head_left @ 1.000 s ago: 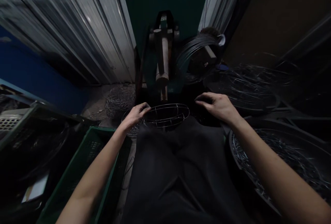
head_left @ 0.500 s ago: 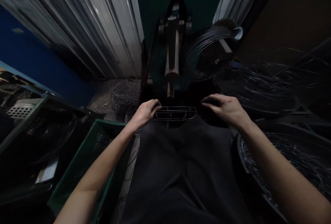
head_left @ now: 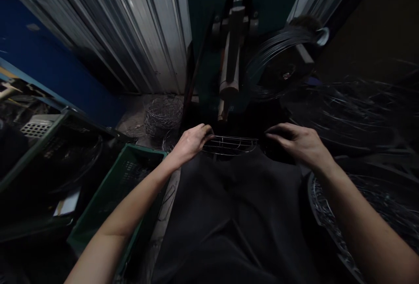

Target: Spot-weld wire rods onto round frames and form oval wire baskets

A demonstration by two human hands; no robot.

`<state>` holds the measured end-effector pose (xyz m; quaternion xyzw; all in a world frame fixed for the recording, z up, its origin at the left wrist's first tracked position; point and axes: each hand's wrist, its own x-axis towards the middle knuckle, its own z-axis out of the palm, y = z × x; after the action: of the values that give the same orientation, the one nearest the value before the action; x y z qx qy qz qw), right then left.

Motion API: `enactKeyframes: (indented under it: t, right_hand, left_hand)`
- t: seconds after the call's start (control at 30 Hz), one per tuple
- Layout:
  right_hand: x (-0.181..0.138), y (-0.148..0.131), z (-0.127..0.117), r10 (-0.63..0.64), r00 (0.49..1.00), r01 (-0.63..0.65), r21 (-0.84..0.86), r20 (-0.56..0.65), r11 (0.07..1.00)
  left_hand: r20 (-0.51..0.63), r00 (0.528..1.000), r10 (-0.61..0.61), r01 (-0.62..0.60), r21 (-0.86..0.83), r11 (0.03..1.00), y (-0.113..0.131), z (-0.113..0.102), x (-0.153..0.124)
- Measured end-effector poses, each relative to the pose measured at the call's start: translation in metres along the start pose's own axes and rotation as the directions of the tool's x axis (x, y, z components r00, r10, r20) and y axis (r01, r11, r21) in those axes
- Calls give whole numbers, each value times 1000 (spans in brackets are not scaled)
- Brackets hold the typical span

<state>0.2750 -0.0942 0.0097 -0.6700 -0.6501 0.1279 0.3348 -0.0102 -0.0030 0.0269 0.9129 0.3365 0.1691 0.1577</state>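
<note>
Left hand (head_left: 195,140) is pinched, thumb against fingers, on what looks like the near-left end of a wire frame (head_left: 235,138), though the exact grip spot is covered by the fingertips so it can't be called for sure. Right hand (head_left: 303,142) is curled with thumb and forefinger brought close together and pointed inward; whether anything thin is held in there can't be told, it's just too dark.

So, layout-wise: the frame is seen pretty much edge-on, with its long axis run side to side across the gap between the two hands. It's placed to the right of the left hand and to the left of the right one, just past the top edge of the dark apron (head_left: 235,214). Left is clearly the closer hand, since contact is made there, while a small gap is left between the frame's far end and the right fingertips.

A rod tip (head_left: 222,113) is seen hanging from the machine's cylinder (head_left: 231,57), right above the frame's left half as viewed. How far apart they are in depth can't be judged. Off to the right, a tub (head_left: 310,201) is filled with wire bits, and to the left a green crate (head_left: 147,149) is parked.
</note>
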Motion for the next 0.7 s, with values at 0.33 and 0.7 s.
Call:
enactKeyframes:
  t: [0.33,0.7]
  right_hand:
    - [-10,26,4,132,991,-132,-33,4,991]
    - [-29,29,29,21,999,-21,10,-41,1000]
  left_hand:
    - [-28,999,18,-19,-20,1000,3,-7,-2]
    - [-34,999,10,-12,-65,998,-6,-4,0]
